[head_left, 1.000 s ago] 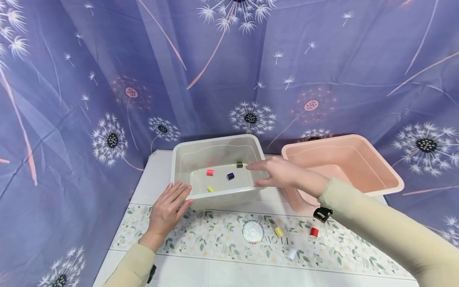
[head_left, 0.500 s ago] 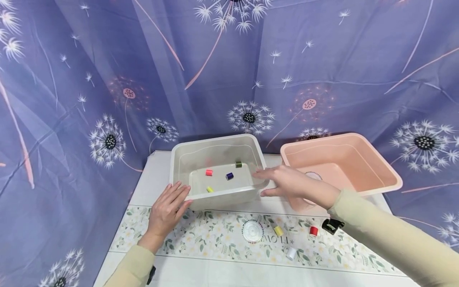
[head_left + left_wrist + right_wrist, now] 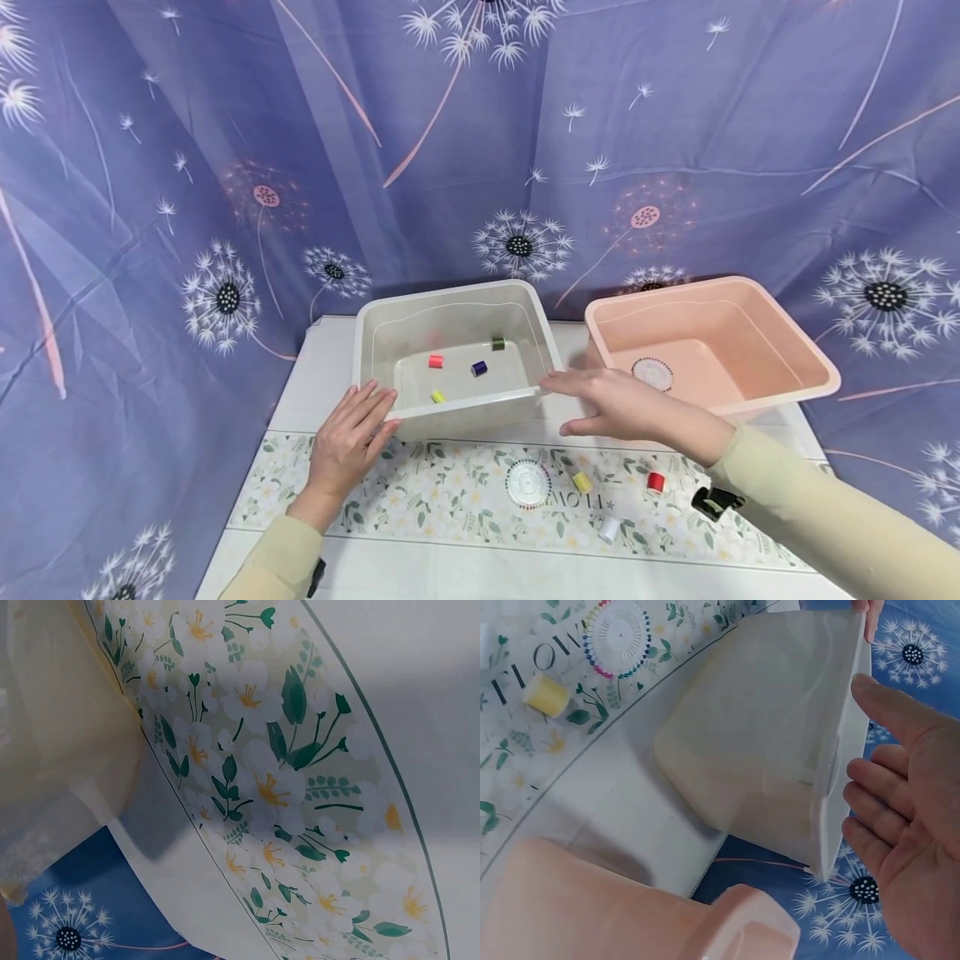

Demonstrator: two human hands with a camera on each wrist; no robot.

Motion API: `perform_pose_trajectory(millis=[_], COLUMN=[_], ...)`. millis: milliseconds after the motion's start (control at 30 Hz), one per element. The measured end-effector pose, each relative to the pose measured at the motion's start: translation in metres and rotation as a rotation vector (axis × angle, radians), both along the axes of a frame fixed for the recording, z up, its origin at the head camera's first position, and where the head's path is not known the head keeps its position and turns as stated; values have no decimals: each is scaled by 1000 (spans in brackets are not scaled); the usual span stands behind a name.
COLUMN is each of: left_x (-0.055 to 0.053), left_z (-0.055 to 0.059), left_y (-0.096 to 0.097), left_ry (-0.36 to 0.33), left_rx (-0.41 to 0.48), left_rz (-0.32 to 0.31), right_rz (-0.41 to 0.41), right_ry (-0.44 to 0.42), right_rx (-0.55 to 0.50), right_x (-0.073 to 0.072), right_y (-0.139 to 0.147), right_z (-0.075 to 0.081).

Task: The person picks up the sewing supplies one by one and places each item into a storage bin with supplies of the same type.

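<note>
Position of grey bin (image 3: 472,414): on the table (image 3: 420,567), in front of the person and left of the pink bin (image 3: 738,392), a gap showing between the two; it stands upright, its long axis running from side to side, the right end angled slightly farther off; that axis spans the space between the two hands, one at each near corner, and this is judged the governing relation.

Left hand (image 3: 348,442): at the near left corner, fingers laid over the rim, extended rather than curled round it; contact appears made, though the left wrist view shows chiefly the flowered strip (image 3: 255,772) and does not confirm it.

Right hand (image 3: 618,404): at the near right corner, fingers extended or loosely bent, gripping nothing; fingertips are against or just beside the rim, and which of these cannot be told; the grey bin lies to its left; of the two hands, it is the nearer to the pink bin.

Contents of grey bin: a pinkish-red spool (image 3: 436,362), a dark blue spool (image 3: 479,368), a dark green spool (image 3: 498,343) and a bright yellow spool (image 3: 438,397), all lying apart; the pink bin holds a pin wheel (image 3: 652,375); a second pin wheel (image 3: 528,483) lies on the flowered strip, near a pale yellow spool (image 3: 582,482); a red spool (image 3: 656,483) and a white spool (image 3: 609,530) lie farther right.
</note>
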State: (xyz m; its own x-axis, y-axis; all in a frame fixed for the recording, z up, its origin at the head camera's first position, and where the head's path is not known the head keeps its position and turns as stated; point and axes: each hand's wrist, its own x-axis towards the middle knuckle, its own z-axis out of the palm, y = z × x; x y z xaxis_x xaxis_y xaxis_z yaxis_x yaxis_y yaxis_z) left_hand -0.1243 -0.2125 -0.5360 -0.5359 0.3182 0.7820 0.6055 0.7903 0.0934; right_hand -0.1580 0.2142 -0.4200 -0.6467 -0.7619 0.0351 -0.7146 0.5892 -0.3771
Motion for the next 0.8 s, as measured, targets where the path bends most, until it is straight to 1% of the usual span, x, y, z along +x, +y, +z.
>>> perform_pose_trajectory(millis=[167,300,467,633,800], left_x=[0,0,-1,-1,-1], left_z=[0,-1,-1,-1,-1], left_y=[0,0,0,0,0], left_ry=[1,3,6,5,8], left_rx=[2,5,9,5,0], left_rz=[0,-2,-13,-8,-3], right_rz=[-9,-10,-40,-60,-83], right_ry=[9,29,22,22,17], right_rx=[-25,-57,-105,-152,-154], right_x=[9,16,25,34,43], right_y=[4,8,11,13,14], right_z=[-6,-14,-26,-37,-47])
